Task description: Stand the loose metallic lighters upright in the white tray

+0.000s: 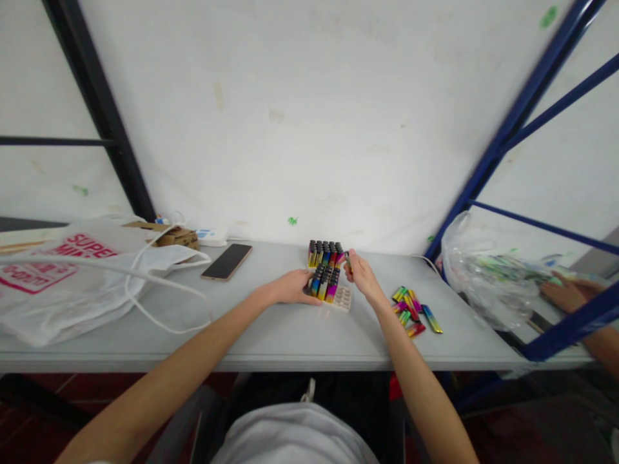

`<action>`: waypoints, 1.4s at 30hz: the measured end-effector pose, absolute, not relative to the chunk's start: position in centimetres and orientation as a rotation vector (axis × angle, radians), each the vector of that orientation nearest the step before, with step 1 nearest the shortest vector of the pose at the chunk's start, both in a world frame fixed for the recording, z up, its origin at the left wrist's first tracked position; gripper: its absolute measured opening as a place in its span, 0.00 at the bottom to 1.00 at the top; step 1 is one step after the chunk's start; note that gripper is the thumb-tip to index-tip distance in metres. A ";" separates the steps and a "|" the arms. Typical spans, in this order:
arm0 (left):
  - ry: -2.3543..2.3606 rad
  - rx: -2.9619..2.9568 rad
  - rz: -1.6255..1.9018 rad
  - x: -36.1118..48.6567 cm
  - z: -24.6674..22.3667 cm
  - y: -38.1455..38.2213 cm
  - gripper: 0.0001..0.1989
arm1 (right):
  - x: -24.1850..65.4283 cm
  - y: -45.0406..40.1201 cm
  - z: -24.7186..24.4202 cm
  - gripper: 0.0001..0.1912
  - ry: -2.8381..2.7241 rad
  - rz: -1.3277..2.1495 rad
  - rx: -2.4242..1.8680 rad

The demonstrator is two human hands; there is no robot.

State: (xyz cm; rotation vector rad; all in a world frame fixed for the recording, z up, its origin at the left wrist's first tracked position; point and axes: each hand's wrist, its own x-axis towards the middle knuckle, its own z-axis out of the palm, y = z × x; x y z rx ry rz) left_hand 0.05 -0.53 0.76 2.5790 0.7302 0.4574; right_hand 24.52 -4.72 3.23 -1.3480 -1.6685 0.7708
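Note:
A white tray with round-cornered slots point(343, 298) lies on the table, its left part filled with upright rainbow-metallic lighters point(325, 287) with black tops. My left hand point(291, 287) grips the tray's left side, thumb in front and fingers behind. My right hand point(362, 274) is closed in a pinch just above and behind the tray's right end, on what looks like a lighter point(347, 256), mostly covered by the fingers. Behind the tray stands another block of upright lighters point(325, 250). A loose pile of lighters point(409, 309) lies to the right of my right forearm.
A phone point(227, 261) lies at the left back. Further left are a white plastic bag point(97, 270), a white cable point(145, 314) and a cardboard box point(181, 236). On the right are a blue metal post point(483, 154), a clear plastic bag point(464, 270) and another person's hands point(565, 293).

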 end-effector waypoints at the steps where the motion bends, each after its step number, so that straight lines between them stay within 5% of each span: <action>1: 0.720 2.581 0.462 0.0 0.7 -0.5 0.33 | 24.8 -4.6 3.1 0.39 -1.648 0.731 -1.310; 10: 0.685 2.570 0.482 0.0 0.2 -0.1 0.33 | 28.0 -4.7 3.2 0.27 -1.820 0.518 -1.310; 21: 0.770 2.560 0.458 0.1 0.3 -0.2 0.32 | 28.4 -3.9 1.3 0.22 -1.737 0.906 -1.257; 29: 0.766 2.567 0.442 0.1 0.5 -0.4 0.31 | 28.4 -4.4 2.5 0.08 -2.093 0.524 -1.405; 36: 0.810 2.609 0.418 0.0 0.3 -0.1 0.33 | 29.0 -5.2 3.5 0.07 -2.303 0.514 -1.510; 42: 0.769 2.608 0.443 0.0 0.3 -0.2 0.34 | 35.0 -6.2 5.0 0.11 -1.982 0.151 -2.094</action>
